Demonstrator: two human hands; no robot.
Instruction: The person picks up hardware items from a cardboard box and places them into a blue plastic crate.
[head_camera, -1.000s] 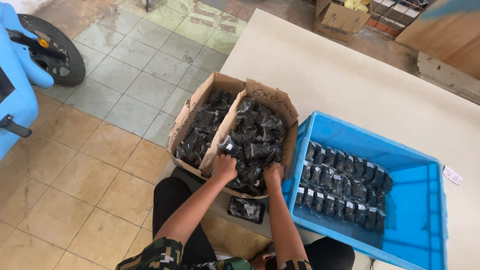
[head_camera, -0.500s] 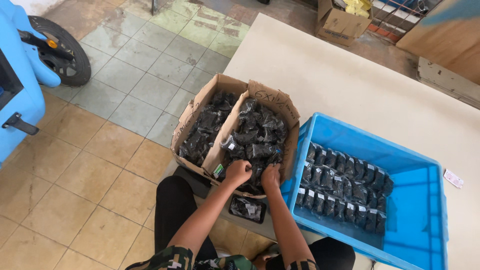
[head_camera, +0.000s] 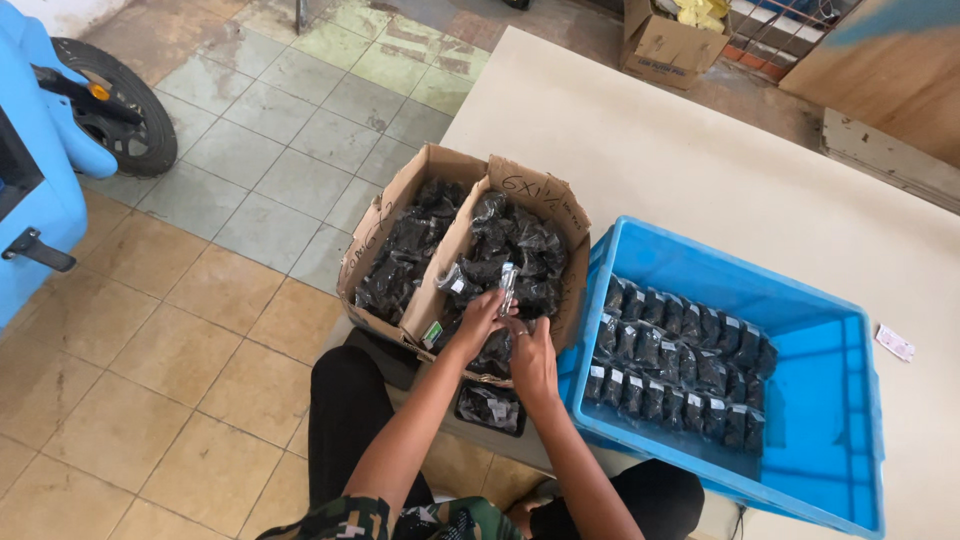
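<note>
1. At nine o'clock of the view stands a light blue scooter body (head_camera: 35, 190) with its black rubber tyre (head_camera: 112, 105), on a floor of tan and grey-green tiles (head_camera: 200, 330).
2. Right of it, near the centre, sits an open brown cardboard box (head_camera: 385, 225) with a middle divider; both halves are filled with small clear plastic packets of black hardware (head_camera: 405, 255).
3. The left hand (head_camera: 475, 322) reaches into the box's right half from six o'clock, fingers closed in a pinch on one small clear packet of dark parts (head_camera: 506, 288), which stands upright just above the pile.
4. The right hand (head_camera: 533, 358) is just beside the left at its four o'clock — fingers curled toward the same packet; whether it grips it I cannot tell.
5. Below the hands, at six o'clock of the box, lies another packet of black parts (head_camera: 490, 408), apart from the pile.
6. At three o'clock a bright blue plastic crate (head_camera: 830, 400) rests on the pale beige tabletop (head_camera: 700, 160) — rows of the same packets stand on edge inside.
</note>
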